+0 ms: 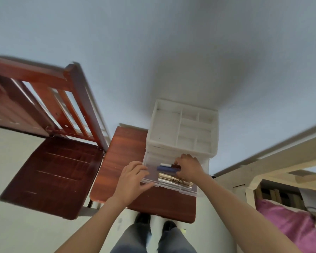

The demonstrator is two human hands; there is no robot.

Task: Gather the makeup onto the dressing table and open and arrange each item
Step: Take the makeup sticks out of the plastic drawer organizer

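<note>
Item: clear plastic drawer (171, 187), pulled out of a white compartment organizer (182, 125) at the 1 o'clock corner of a small wooden desk (120, 157). Contents, lying side by side: white tube (165, 164) at 12 o'clock, blue tube (164, 168) just beneath it, dark brown case (177, 167) touching the blue tube's end, gold tubes (169, 176) along the 6 o'clock wall. Left hand (130, 181): fingers relaxed, resting against the drawer's 9 o'clock corner, holding nothing. Right hand (189, 168): fingers curled down into the drawer, pinching the dark brown case. Step judged in hand: lifting makeup out for the desk. Handling note: steady the drawer with the left hand, lift the case straight up clear of the blue tube, and set it on bare wood at 9 o'clock.
</note>
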